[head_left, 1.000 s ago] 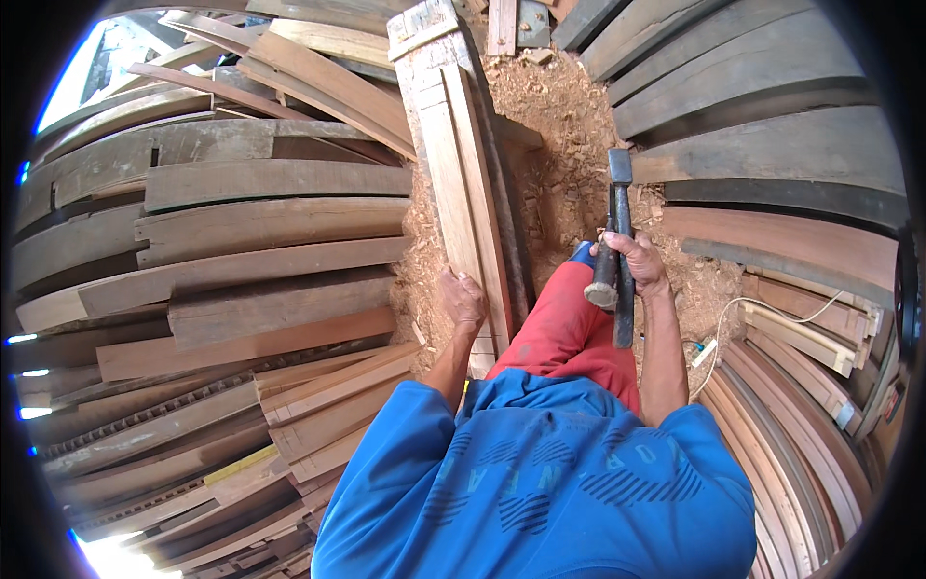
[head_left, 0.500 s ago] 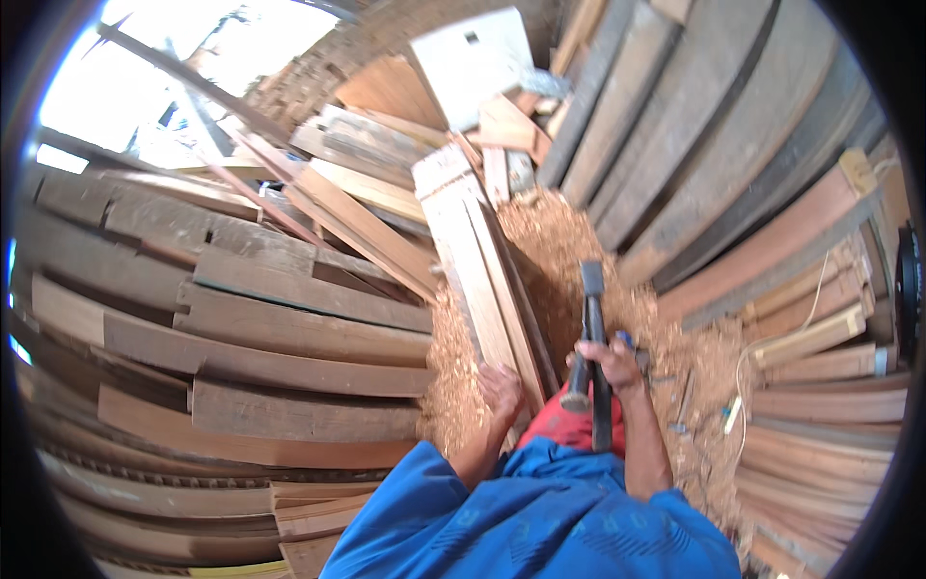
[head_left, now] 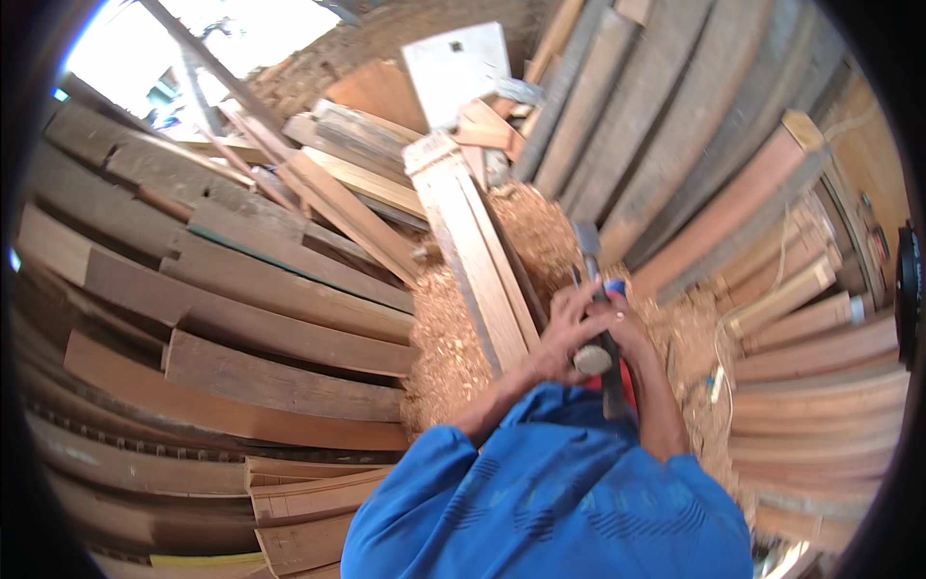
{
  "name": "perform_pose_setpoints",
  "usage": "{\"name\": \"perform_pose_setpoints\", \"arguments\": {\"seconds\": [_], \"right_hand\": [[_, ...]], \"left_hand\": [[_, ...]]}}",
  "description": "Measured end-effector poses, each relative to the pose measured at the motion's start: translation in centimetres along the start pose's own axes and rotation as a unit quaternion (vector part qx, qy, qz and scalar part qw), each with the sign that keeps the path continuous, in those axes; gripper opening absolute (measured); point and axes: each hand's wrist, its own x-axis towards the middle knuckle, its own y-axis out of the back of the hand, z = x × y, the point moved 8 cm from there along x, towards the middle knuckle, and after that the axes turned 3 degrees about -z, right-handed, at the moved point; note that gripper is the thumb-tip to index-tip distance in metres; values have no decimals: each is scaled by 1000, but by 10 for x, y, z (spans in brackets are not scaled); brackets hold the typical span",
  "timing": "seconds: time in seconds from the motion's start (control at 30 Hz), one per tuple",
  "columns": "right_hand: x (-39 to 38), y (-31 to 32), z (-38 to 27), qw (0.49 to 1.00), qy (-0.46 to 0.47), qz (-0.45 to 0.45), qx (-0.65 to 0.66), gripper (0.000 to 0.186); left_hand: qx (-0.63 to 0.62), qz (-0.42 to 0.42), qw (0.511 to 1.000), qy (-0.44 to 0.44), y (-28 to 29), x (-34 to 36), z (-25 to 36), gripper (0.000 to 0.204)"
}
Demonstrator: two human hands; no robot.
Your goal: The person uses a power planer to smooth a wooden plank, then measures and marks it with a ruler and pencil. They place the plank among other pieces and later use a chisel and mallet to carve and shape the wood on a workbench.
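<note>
My two hands meet in front of my body, above my lap. My right hand (head_left: 625, 323) is closed around a hammer (head_left: 585, 241) with a grey metal head pointing away and a dark handle running back toward me. My left hand (head_left: 559, 338) reaches across, its fingers closed at a chisel (head_left: 592, 361) whose round butt end faces me; a thin tip shows beyond the fingers. The fingers of both hands partly overlap and hide the tools' middles. Left of the hands lies a long pale grooved timber (head_left: 473, 256), touched by neither hand.
Stacked dark planks (head_left: 289, 347) line the left side. Large boards (head_left: 666, 106) lean at the upper right, with more timber (head_left: 820, 357) below them. Wood shavings (head_left: 439, 338) cover the floor. A white panel (head_left: 458, 72) stands at the back. A pale cord (head_left: 728, 386) trails at right.
My left hand has left the grooved timber and moved right to the tools in my right hand. The tools have shifted slightly away from me, and the view has turned a little.
</note>
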Motion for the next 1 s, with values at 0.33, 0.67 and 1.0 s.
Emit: {"name": "perform_pose_setpoints", "arguments": {"seconds": [0.33, 0.67, 1.0], "right_hand": [[-52, -24, -93, 922, 260, 78, -277, 33], [-55, -22, -54, 963, 248, 19, -101, 21], [-49, -1, -49, 965, 199, 16, -169, 20]], "left_hand": [[-262, 311, 911, 66, 114, 29, -27, 16], [-217, 311, 839, 390, 91, -31, -152, 30], [-78, 135, 906, 393, 64, 1, -128, 18]]}}
